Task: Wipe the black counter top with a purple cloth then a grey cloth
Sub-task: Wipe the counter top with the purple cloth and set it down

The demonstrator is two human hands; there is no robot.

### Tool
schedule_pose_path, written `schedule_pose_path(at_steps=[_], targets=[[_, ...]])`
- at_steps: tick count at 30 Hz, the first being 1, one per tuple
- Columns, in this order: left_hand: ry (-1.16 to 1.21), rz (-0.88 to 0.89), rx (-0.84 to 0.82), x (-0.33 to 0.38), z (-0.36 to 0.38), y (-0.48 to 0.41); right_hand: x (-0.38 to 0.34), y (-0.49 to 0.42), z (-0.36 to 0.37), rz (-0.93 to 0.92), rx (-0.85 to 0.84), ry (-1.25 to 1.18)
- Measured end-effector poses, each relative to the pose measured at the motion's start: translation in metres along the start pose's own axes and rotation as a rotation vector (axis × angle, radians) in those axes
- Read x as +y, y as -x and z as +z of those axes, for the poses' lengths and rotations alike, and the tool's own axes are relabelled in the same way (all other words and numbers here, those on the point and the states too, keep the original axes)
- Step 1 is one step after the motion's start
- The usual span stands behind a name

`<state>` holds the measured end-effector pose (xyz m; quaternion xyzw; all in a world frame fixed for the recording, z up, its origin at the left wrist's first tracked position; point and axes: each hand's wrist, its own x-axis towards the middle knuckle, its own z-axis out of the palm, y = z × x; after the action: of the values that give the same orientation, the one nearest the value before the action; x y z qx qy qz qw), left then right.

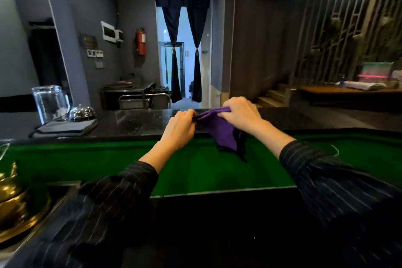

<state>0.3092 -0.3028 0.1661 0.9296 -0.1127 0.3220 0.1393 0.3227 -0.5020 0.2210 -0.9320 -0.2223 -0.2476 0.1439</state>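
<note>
A: Where is the purple cloth (pixel 219 128) sitting?
B: Both hands are gripping it above the black desk (pixel 134 123) edge: left hand (pixel 180 127) fingers pinching, right hand (pixel 239 113) fingers clenching. The grey cloth (pixel 65 128) is lying far left.

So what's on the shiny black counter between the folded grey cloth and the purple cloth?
Nothing: the head view shows bare black counter top between the folded grey cloth and the purple cloth.
</note>
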Motion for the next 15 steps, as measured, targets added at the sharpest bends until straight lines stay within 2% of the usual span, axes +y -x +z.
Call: schedule_pose_path(at_steps=[5,8,10,12,14,15], targets=[[-0.217,0.009,-0.229,-0.033,0.009,-0.028,0.01,-0.057,-0.032,0.113,0.313,0.254],[-0.17,0.005,-0.272,-0.054,0.014,-0.025,0.004,-0.073,-0.019,0.077,0.363,0.335],[-0.084,-0.006,-0.253,-0.062,0.017,-0.018,-0.001,-0.069,0.007,-0.011,0.248,0.368],[-0.011,0.001,-0.182,-0.064,0.02,-0.012,-0.002,-0.057,0.041,-0.054,0.037,0.341],[0.0,0.013,-0.152,-0.064,0.018,-0.012,-0.001,-0.043,0.064,-0.002,-0.141,0.139],[-0.007,0.017,-0.161,-0.065,0.016,-0.015,0.001,-0.041,0.071,0.048,-0.148,-0.008]])
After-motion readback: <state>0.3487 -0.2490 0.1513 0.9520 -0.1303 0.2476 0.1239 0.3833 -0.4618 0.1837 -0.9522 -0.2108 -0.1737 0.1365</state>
